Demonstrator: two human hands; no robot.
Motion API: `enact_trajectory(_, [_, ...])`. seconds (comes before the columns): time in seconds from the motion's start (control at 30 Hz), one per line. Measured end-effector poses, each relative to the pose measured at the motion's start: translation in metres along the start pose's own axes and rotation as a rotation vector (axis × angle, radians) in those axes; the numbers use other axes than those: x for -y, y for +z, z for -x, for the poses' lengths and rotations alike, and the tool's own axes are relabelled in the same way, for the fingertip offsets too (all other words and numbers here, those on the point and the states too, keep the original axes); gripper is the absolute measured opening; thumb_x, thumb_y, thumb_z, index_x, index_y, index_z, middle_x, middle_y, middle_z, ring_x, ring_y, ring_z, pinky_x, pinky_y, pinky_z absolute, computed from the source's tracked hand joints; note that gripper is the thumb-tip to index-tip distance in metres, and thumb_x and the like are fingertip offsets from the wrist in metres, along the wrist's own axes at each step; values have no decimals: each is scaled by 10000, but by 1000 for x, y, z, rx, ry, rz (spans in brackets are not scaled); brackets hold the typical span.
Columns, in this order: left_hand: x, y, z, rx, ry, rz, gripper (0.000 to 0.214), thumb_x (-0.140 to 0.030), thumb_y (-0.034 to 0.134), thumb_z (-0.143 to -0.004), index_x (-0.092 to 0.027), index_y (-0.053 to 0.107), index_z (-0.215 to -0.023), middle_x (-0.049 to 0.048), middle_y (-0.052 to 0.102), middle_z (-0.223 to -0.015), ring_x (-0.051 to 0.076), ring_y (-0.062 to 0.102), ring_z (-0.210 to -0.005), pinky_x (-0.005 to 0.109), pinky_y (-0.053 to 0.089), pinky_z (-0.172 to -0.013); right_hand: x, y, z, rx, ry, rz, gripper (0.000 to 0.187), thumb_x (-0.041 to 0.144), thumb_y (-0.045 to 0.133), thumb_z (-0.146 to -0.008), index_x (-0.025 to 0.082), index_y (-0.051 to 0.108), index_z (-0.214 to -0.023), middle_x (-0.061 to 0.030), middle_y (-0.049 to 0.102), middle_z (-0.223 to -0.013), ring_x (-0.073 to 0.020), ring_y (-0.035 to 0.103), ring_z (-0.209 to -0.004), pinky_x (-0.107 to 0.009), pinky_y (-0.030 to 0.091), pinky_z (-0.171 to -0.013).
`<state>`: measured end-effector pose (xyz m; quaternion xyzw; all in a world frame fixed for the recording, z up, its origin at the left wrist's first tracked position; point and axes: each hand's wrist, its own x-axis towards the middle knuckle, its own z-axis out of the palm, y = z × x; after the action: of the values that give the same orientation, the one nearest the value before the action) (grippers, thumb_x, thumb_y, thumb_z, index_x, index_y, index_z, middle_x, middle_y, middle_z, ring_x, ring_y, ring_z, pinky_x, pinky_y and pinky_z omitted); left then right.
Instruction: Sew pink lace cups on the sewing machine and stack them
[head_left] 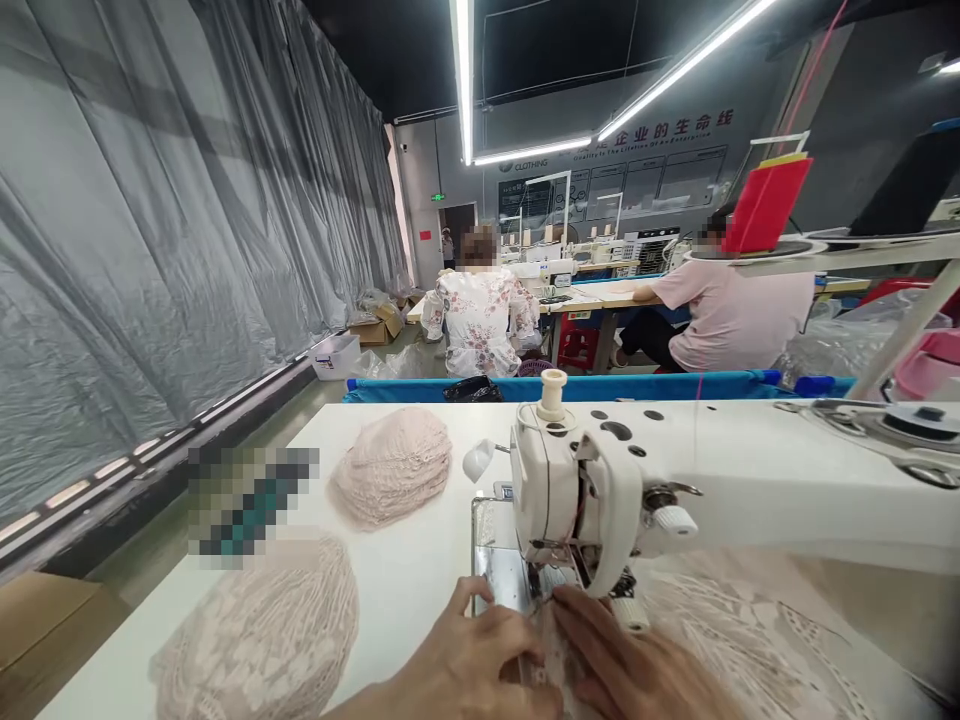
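Note:
A white sewing machine (pixel 675 480) stands on a white table (pixel 420 570) in front of me. Both my hands lie at its needle area, pressing a strip of pale lace fabric (pixel 551 650) flat on the bed. My left hand (pixel 465 665) rests with the thumb raised and the fingers laid on the lace. My right hand (pixel 622 660) has its fingers stretched forward, tips close to the presser foot (pixel 559 575). More lace (pixel 735 620) spreads out under the machine arm to the right.
Two stacks of pinkish lace pieces (pixel 394 465) (pixel 262 630) lie on the table's left part. A red thread cone (pixel 765 205) stands behind the machine. Two people (pixel 480 320) (pixel 720 310) sit with their backs to me at tables farther off. Grey plastic sheeting (pixel 165 220) hangs on the left.

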<state>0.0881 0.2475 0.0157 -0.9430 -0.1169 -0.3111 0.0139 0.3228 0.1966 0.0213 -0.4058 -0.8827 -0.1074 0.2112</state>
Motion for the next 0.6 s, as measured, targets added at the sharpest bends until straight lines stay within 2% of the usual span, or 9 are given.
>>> enact_trajectory(0.07, [-2, -1, -5, -116, 22, -117, 105, -227, 564, -957, -268, 653, -997, -8, 670, -857, 95, 591, -806, 336, 262, -952, -7, -3, -9, -18, 49, -72, 543, 31, 500, -766, 136, 584, -1292, -151, 711, -1220, -275, 727, -982, -326, 613, -788])
enact_trajectory(0.13, [-3, -3, -12, -186, 37, -200, 95, -216, 553, -955, -245, 641, -971, -11, 642, -817, 97, 573, -765, 341, 293, -938, -11, -8, -20, 11, 146, -260, 545, 33, 499, -756, 181, 623, -1266, -116, 722, -1210, -256, 732, -975, -288, 612, -786])
enact_trajectory(0.2, [-2, -6, -18, -209, 40, -254, 103, -215, 527, -963, -217, 629, -955, -4, 625, -818, 101, 566, -756, 338, 321, -912, -14, -13, -32, 81, 274, -466, 466, 73, 504, -810, 218, 670, -1220, -80, 743, -1173, -237, 738, -957, -251, 609, -776])
enact_trajectory(0.27, [0, -8, -22, -199, 34, -286, 111, -209, 508, -963, -194, 617, -946, 8, 616, -844, 106, 570, -775, 337, 336, -902, -18, -17, -40, 136, 361, -577, 370, 142, 483, -897, 238, 703, -1177, -61, 768, -1108, -228, 747, -928, -257, 610, -790])
enact_trajectory(0.33, [3, -9, -23, -171, 13, -309, 99, -203, 509, -955, -190, 607, -950, 14, 610, -863, 113, 577, -809, 340, 343, -907, -23, -17, -44, 149, 368, -588, 324, 226, 468, -953, 232, 717, -1160, -69, 786, -1046, -245, 748, -932, -300, 610, -820])
enact_trajectory(0.47, [7, -7, -23, -118, -18, -351, 88, -202, 523, -950, -189, 602, -987, 19, 605, -894, 125, 584, -852, 351, 362, -918, -36, -11, -42, 116, 342, -533, 287, 322, 531, -952, 223, 734, -1131, -89, 786, -1040, -305, 717, -1031, -388, 575, -914])
enact_trajectory(0.53, [7, -6, -22, -124, -9, -353, 113, -189, 504, -956, -180, 603, -1010, 27, 613, -906, 128, 586, -881, 359, 364, -937, -38, -9, -39, 67, 324, -479, 278, 337, 543, -954, 230, 738, -1121, -81, 786, -1044, -300, 722, -1021, -367, 578, -908])
enact_trajectory(0.6, [7, -7, -22, -138, -1, -350, 144, -170, 474, -968, -174, 605, -1027, 36, 625, -910, 134, 588, -927, 368, 360, -960, -34, -8, -36, -10, 300, -403, 279, 360, 542, -960, 243, 736, -1122, -60, 791, -1032, -260, 756, -922, -284, 613, -813])
